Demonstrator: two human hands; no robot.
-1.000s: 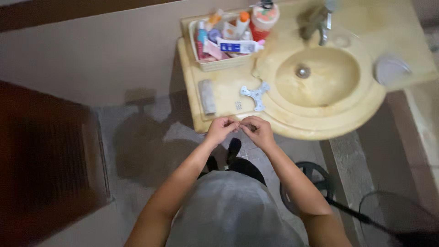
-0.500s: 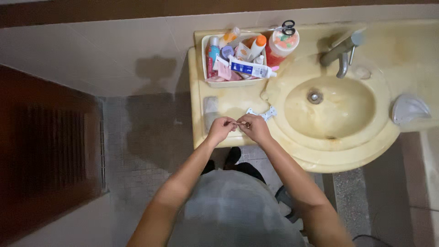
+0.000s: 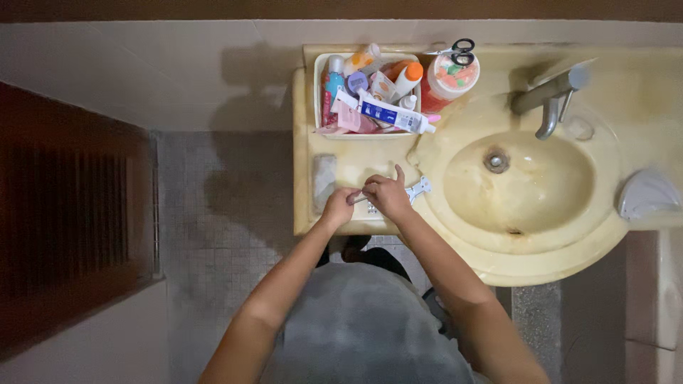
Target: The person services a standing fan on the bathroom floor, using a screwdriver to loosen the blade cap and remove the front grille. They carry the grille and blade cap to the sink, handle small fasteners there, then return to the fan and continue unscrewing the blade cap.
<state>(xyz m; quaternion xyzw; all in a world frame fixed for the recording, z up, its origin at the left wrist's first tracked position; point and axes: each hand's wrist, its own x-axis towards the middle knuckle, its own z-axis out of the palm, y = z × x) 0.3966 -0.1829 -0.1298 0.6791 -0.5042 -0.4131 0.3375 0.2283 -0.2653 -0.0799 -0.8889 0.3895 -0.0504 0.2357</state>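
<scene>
My left hand (image 3: 339, 207) and my right hand (image 3: 385, 196) meet over the front left of a yellowed sink counter (image 3: 370, 160). Together they grip a small thin object (image 3: 358, 198) between the fingertips; it is too small to name. Just right of my right hand a small pale blue piece (image 3: 419, 190) lies on the counter. A grey rectangular block (image 3: 324, 182) lies on the counter to the left of my left hand.
A white tray (image 3: 318, 92) at the back holds tubes and bottles. An orange-lidded jar (image 3: 450, 80) with scissors (image 3: 459, 49) on top stands beside it. To the right are the basin (image 3: 523, 185), faucet (image 3: 549, 96) and a soap dish (image 3: 646, 194). A dark wooden door (image 3: 67, 220) stands left.
The camera view has shifted, so the counter now sits more central. My hands stay together on the small object and have moved forward over the counter edge.
</scene>
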